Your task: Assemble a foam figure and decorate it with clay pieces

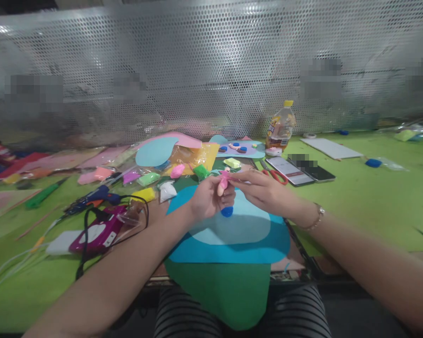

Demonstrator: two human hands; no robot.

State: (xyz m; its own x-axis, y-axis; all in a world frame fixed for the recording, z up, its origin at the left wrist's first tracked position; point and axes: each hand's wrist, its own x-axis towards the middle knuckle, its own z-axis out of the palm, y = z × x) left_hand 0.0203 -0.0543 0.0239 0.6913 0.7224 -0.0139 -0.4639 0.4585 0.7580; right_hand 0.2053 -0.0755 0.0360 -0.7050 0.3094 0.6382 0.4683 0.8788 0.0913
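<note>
My left hand [209, 198] is closed around a small pink clay figure [224, 180] with a pale, flesh-coloured lower part. My right hand [268, 190] reaches in from the right, its thumb and fingertips pinching the figure's upper side; the exact contact is partly hidden. Just below the left fingers shows a blue clay piece [227, 211]; whether it touches the hand I cannot tell. Under both hands lies a light blue paper shape [246, 230] on a darker blue paper shape [193, 251], over a green sheet [229, 291] that hangs past the table edge.
Several bagged clay packs, including a yellow one [143, 195] and a white one [167, 191], lie left. Nearby are a glue gun [95, 199] and a purple power strip [102, 232] with cables. Red-handled scissors [277, 175], phones [291, 171] and a bottle [281, 126] stand right.
</note>
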